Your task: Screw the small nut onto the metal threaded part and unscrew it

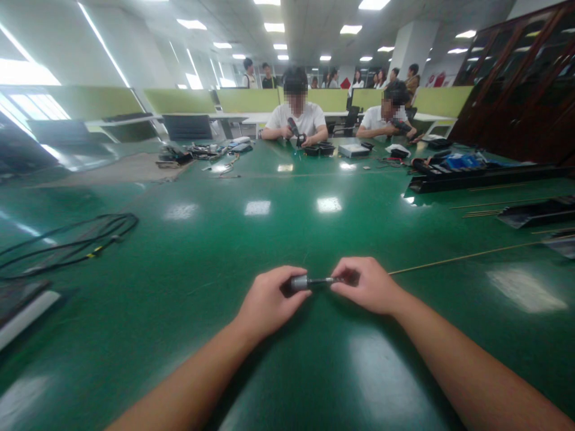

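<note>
Low over the green table [215, 239], my left hand [272, 299] grips a short cylinder [299, 283] with a silver-grey band and a dark end, between thumb and fingers. A thin dark rod [320, 281] runs from the cylinder toward the right. My right hand [366, 284] pinches the rod's far end with thumb and fingertips. Something small and dark sits inside the curl of my right hand, too hidden to name. A long thin brass-coloured rod [458, 258] lies on the table, its near end beside my right hand.
Looped black cables [108, 230] lie at the left, above a dark object with a pale edge [31, 317]. Black channels [485, 178] and thin rods are at the right. Across the table, two people in white shirts sit behind electronic parts [215, 149] and a grey box [354, 149].
</note>
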`<state>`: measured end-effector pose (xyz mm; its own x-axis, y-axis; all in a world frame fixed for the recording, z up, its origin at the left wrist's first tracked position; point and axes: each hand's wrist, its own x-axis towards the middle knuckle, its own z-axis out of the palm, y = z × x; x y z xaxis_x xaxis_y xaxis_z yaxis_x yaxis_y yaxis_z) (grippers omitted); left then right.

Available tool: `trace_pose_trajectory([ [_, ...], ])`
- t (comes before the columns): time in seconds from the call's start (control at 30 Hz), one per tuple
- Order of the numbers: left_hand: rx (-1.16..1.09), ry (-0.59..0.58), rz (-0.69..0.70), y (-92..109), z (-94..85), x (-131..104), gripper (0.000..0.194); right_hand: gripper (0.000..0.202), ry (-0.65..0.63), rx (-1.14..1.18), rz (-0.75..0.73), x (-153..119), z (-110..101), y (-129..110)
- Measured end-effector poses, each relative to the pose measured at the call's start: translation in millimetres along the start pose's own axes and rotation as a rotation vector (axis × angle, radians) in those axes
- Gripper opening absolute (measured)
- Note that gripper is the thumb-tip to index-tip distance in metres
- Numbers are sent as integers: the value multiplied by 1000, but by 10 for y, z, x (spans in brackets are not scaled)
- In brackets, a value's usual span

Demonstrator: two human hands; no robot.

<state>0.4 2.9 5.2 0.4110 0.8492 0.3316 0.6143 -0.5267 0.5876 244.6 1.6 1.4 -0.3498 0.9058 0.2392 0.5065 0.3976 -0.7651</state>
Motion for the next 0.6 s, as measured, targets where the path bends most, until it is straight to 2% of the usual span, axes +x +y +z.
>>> trace_pose_trajectory([
  [0.13,-14,33,-20,-2,-31,22,27,5,9,8,10,4,-8,28],
  [0.27,-74,99,-157,-40,-59,53,29,7,44,-3,51,17,-9,89],
  [0.33,-177,124,-247,-58,-62,71,34,9,98,-24,100,30,-9,131],
  [0.47,-534,165,-384,-42,-101,112,46,13,162,-47,174,57,-18,190],
  [0.53,-647,161,-443,-15,-187,114,54,14,165,-63,186,65,-24,194],
  [0.6,-659,146,-473,1,-341,71,60,13,156,-74,183,68,-26,184],
])
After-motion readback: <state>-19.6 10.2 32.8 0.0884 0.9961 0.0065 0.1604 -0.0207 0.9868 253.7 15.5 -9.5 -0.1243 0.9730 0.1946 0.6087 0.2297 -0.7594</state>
